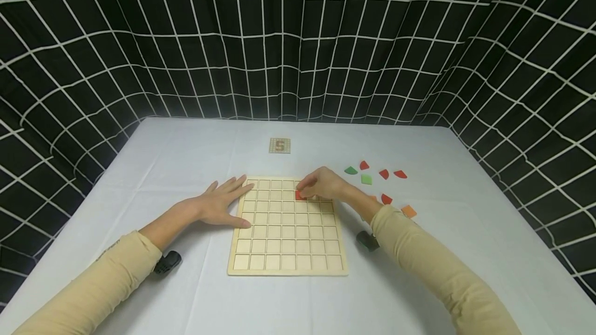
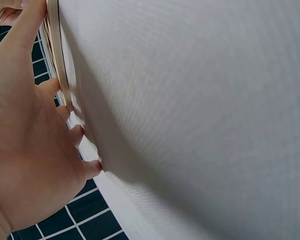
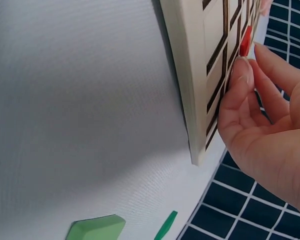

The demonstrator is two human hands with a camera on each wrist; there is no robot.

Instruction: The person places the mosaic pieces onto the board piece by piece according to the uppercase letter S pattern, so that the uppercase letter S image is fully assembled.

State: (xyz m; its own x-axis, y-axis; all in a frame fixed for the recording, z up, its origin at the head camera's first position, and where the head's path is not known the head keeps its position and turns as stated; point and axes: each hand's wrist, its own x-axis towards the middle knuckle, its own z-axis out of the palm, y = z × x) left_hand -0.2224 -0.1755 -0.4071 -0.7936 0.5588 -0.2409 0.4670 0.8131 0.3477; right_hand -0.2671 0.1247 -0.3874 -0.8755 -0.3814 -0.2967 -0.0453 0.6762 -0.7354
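1 red piece (image 1: 297, 197) sat on the board (image 1: 287, 273), left of the right hand (image 1: 324, 183), whose fingers pinched it; the left hand (image 1: 218, 206), fingers spread, lay farther off.

Finding room over the near rows of the grid board (image 1: 287, 231) and along its near edge. Meeting left hand (image 1: 218, 207) at its left edge, right hand (image 1: 324, 185) and red piece (image 1: 298, 196) at its far rows, loose pieces (image 1: 366, 179) and right sleeve (image 1: 426, 252) to its right.
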